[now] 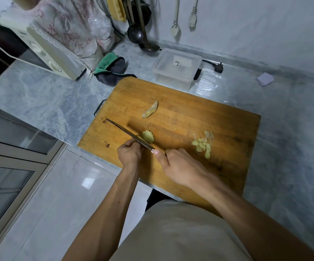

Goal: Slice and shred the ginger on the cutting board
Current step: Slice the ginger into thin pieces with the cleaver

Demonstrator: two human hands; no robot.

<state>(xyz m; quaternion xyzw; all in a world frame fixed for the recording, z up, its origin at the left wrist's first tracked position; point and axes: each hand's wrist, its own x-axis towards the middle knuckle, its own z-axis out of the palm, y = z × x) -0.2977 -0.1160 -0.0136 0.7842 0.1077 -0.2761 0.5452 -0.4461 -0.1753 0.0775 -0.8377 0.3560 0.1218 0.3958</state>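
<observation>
A wooden cutting board (190, 113) lies on the marble counter. My right hand (178, 166) grips the handle of a knife (126, 131) whose blade runs up and to the left, edge down on the board. A small stack of ginger slices (148, 136) sits against the far side of the blade. My left hand (130, 152) is curled on the near side of the blade, fingertips by that ginger. A larger uncut ginger piece (150, 110) lies farther back. A pile of cut ginger slices and shreds (203, 144) lies to the right.
A clear lidded plastic box (177, 66) stands behind the board. A green and grey cloth (111, 69) lies at the board's back left corner, with a cream microwave (45, 53) to the left. Ladles (135, 33) hang on the wall. The counter edge runs along the board's near-left side.
</observation>
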